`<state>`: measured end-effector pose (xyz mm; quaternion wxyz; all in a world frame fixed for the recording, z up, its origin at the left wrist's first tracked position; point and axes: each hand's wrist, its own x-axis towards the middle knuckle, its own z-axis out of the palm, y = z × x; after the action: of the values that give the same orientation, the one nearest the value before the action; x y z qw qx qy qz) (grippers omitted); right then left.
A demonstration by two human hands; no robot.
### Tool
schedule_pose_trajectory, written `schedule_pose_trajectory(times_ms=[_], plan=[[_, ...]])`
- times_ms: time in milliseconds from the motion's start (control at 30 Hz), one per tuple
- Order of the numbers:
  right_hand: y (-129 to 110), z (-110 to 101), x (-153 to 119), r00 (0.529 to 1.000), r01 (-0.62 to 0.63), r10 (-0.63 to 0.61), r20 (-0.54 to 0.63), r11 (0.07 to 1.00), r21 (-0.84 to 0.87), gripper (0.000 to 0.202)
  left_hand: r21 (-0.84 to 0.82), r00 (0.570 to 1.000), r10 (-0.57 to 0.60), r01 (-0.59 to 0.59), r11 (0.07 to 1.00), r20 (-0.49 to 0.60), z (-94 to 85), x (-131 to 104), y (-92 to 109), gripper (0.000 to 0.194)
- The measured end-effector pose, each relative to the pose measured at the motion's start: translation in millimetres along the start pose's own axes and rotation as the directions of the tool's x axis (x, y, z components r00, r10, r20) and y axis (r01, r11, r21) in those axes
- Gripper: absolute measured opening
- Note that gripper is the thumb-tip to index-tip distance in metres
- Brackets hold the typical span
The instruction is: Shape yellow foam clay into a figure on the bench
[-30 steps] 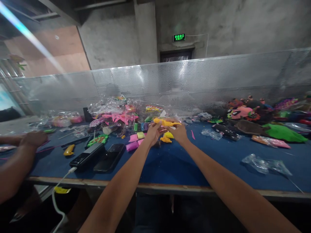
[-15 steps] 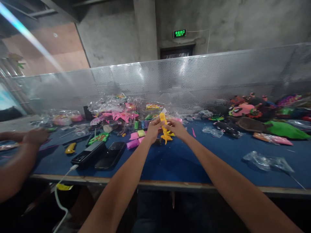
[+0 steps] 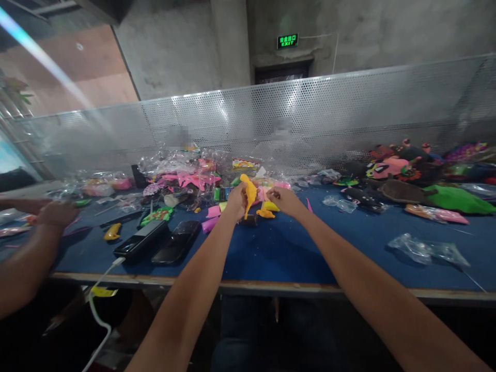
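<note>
A yellow, soft-looking moulded figure (image 3: pixel 250 195) stands upright in the pinched fingers of my left hand (image 3: pixel 235 202), above the blue table. My right hand (image 3: pixel 285 201) is apart from the figure, a little to its right. Its thumb and fingers are curled together, and anything between them is too small to make out. Below and between my hands lie an orange-yellow piece (image 3: pixel 265 213) and a bright yellow packet (image 3: pixel 272 206). A dark brown packet (image 3: pixel 248 221) is beneath the figure, and a purple-pink packet (image 3: pixel 210 224) lies left of my left hand.
Left of my forearm lie a black phone (image 3: pixel 177 243) and a black device (image 3: pixel 141 240) with a white cable (image 3: pixel 101 323). A co-worker's hand (image 3: pixel 58 213) is at the far left. Clear wrappers (image 3: pixel 428 253) and plush toys (image 3: pixel 459 200) are on the right.
The yellow figure has moved left and slightly up with my left hand. My right hand has let go of it, and a gap now separates my hands.
</note>
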<state>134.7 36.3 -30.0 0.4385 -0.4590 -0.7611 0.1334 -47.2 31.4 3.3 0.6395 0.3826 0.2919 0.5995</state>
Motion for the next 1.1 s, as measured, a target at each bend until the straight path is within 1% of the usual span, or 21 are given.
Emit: schedule_pose_trajectory(times_ms=[67,100,200,267,367,400,467,533,567,633,700,733,767,800,867,933,1000,1067,1100], plan=[[4,6,-3,0.993,-0.047,0.063,0.096,0.987,-0.157,0.015,-0.021,1.000,0.003,-0.004,1.000,-0.026,0.7,-2,5,0.013],[5,10,-5,0.986,-0.059,0.089,0.143,0.977,-0.207,0.016,-0.029,0.999,0.013,-0.015,0.999,-0.036,1.4,-3,7,0.014],[3,21,-8,0.966,-0.055,0.119,0.229,0.962,-0.266,0.021,-0.018,0.996,0.067,-0.068,0.998,-0.051,4.0,-6,10,0.018],[-1,26,-8,0.959,-0.057,0.128,0.251,0.961,-0.271,0.021,0.060,0.989,0.134,-0.131,0.990,-0.062,5.3,-6,11,0.023],[-4,26,-7,0.969,-0.060,0.119,0.217,0.964,-0.260,0.015,0.203,0.966,0.253,-0.238,0.950,-0.054,5.5,-6,11,0.038],[-5,25,-6,0.973,-0.062,0.113,0.200,0.967,-0.247,0.011,0.237,0.957,0.287,-0.270,0.933,-0.044,5.1,-5,12,0.041],[-4,20,-5,0.981,-0.073,0.107,0.161,0.976,-0.203,0.005,0.298,0.938,0.346,-0.320,0.899,-0.037,4.2,-5,13,0.040],[-5,14,-4,0.989,-0.093,0.104,0.105,0.990,-0.106,0.017,0.371,0.913,0.405,-0.359,0.856,-0.051,3.8,-5,13,0.034],[-6,10,-4,0.992,-0.107,0.109,0.061,0.994,-0.030,0.022,0.407,0.902,0.429,-0.373,0.834,-0.053,4.0,-6,12,0.032],[-9,3,-2,0.989,-0.138,0.143,-0.023,0.978,0.157,0.026,0.465,0.892,0.452,-0.398,0.791,-0.007,4.9,-7,9,0.031],[-15,-2,-1,0.979,-0.147,0.186,-0.088,0.932,0.331,0.029,0.508,0.894,0.434,-0.427,0.748,0.112,6.0,-8,5,0.032],[-18,-3,-1,0.975,-0.135,0.193,-0.111,0.909,0.395,0.030,0.531,0.896,0.409,-0.434,0.728,0.171,6.4,-9,3,0.032],[-21,-3,-1,0.974,-0.111,0.187,-0.130,0.888,0.446,0.032,0.555,0.902,0.380,-0.427,0.714,0.205,6.5,-9,2,0.032],[-25,-2,-2,0.974,-0.082,0.173,-0.144,0.869,0.488,0.033,0.581,0.913,0.351,-0.404,0.706,0.209,6.3,-10,0,0.033],[-31,1,-4,0.974,-0.022,0.143,-0.176,0.833,0.552,0.033,0.620,0.944,0.290,-0.324,0.715,0.158,5.0,-9,-2,0.035],[-35,4,-6,0.977,0.029,0.104,-0.187,0.801,0.598,0.034,0.596,0.961,0.249,-0.269,0.757,0.118,2.7,-7,-2,0.035],[-36,4,-7,0.990,0.065,0.028,-0.142,0.789,0.611,0.043,0.526,0.966,0.230,-0.257,0.811,0.118,0.4,-4,-2,0.035],[-35,2,-6,0.995,0.097,-0.066,-0.076,0.817,0.569,0.050,0.490,0.973,0.208,-0.231,0.840,0.101,-0.7,-3,0,0.036],[-34,0,-6,0.993,0.114,-0.098,-0.060,0.841,0.528,0.049,0.502,0.979,0.188,-0.205,0.841,0.084,-0.6,-3,1,0.037]])
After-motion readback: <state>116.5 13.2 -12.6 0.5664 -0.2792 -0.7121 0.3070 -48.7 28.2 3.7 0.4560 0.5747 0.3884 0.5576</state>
